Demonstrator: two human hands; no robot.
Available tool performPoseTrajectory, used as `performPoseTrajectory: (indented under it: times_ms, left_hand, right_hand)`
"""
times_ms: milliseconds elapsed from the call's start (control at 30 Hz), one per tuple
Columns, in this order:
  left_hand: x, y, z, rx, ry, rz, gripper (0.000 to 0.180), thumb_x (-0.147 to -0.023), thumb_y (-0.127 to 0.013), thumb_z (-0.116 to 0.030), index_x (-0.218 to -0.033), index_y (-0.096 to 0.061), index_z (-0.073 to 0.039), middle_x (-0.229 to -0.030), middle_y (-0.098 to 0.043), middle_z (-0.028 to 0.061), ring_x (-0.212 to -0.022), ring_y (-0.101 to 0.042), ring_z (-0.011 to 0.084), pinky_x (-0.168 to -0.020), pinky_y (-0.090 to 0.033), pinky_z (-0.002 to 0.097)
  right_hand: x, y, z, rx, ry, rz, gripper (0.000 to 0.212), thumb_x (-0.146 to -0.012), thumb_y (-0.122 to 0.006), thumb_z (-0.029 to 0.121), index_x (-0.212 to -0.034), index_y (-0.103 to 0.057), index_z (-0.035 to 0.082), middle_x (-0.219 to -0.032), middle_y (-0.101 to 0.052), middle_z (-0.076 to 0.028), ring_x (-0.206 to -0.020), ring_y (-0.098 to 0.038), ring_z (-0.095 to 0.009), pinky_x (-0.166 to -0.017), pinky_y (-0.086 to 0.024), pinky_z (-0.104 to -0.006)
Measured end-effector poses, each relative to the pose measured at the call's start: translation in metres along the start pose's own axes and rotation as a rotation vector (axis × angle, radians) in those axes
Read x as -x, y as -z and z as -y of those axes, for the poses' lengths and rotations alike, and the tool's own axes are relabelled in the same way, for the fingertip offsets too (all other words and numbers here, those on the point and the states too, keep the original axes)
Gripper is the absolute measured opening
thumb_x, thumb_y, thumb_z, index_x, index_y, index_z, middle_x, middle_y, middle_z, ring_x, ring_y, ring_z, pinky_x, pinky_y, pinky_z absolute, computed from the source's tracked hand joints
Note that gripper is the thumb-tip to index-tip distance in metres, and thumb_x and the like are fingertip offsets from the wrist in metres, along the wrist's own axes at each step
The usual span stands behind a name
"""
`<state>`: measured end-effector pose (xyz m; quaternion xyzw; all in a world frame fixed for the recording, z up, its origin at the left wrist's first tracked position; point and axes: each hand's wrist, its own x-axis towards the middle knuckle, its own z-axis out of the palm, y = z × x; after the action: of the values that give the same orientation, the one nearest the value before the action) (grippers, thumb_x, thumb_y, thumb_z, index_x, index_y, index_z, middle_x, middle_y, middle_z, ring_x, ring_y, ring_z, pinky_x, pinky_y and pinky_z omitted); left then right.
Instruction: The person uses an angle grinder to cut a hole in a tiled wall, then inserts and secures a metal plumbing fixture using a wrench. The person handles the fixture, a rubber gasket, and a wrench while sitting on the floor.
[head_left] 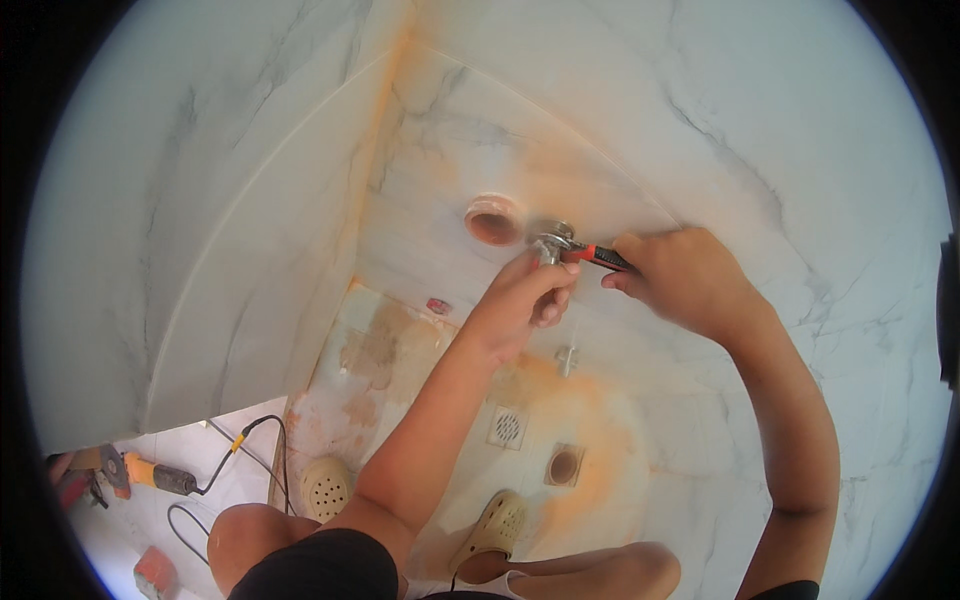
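Observation:
At the marbled tile wall, my right hand (680, 275) is closed round the red and black handle of a wrench (605, 257). The wrench's metal head meets a chrome pipe fitting (556, 230) standing out from the wall. Just below and left of it, my left hand (525, 305) has its fingers curled round the lower chrome part of this fitting, beneath the wrench head. My fingers cover much of that part, so its full shape is hidden.
An orange-brown pipe opening (493, 220) lies left of the fitting. Below are a small chrome piece (567, 360), a floor drain grate (508, 428) and an open drain hole (564, 465). At lower left lie a yellow angle grinder (160, 475), its black cord (284, 440) and a brick piece (155, 572).

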<state>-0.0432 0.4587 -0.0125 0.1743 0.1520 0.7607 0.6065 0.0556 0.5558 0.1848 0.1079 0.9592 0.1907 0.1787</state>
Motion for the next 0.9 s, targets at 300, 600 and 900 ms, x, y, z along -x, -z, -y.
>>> performPoseTrajectory:
  times_ms: [300, 600, 900]
  left_hand:
    - [0.006, -0.004, -0.002, -0.092, 0.013, -0.063, 0.011, -0.102, -0.063, -0.017, -0.109, -0.06, -0.01, -0.075, -0.047, -0.0053, -0.058, -0.041, 0.0039, -0.052, -0.029, 0.0215]
    - [0.009, -0.01, -0.018, -0.328, 0.069, -0.094, 0.023, -0.103, -0.065, -0.022, -0.119, -0.062, -0.006, -0.075, -0.047, -0.0047, -0.059, -0.038, 0.005, -0.053, -0.029, 0.0241]
    - [0.02, -0.004, -0.034, -0.476, 0.109, -0.065, 0.033, -0.106, -0.065, -0.036, -0.122, -0.064, -0.006, -0.086, -0.061, 0.0002, -0.065, -0.046, 0.0036, -0.056, -0.036, 0.0216]
  right_hand:
    - [0.007, -0.026, -0.003, -0.065, -0.084, -0.05, 0.032, -0.096, -0.071, 0.041, -0.1, -0.064, 0.009, -0.075, -0.069, -0.011, -0.071, -0.066, -0.035, -0.064, -0.05, -0.0461]
    - [0.012, -0.053, 0.001, -0.071, -0.077, -0.191, 0.039, -0.1, -0.065, 0.046, -0.093, -0.058, 0.008, -0.067, -0.066, -0.01, -0.061, -0.065, -0.033, -0.056, -0.05, -0.0439]
    - [0.018, -0.079, 0.01, -0.044, -0.138, -0.27, 0.043, -0.103, -0.06, 0.049, -0.092, -0.052, 0.008, -0.072, -0.066, -0.009, -0.06, -0.066, -0.031, -0.053, -0.051, -0.0429]
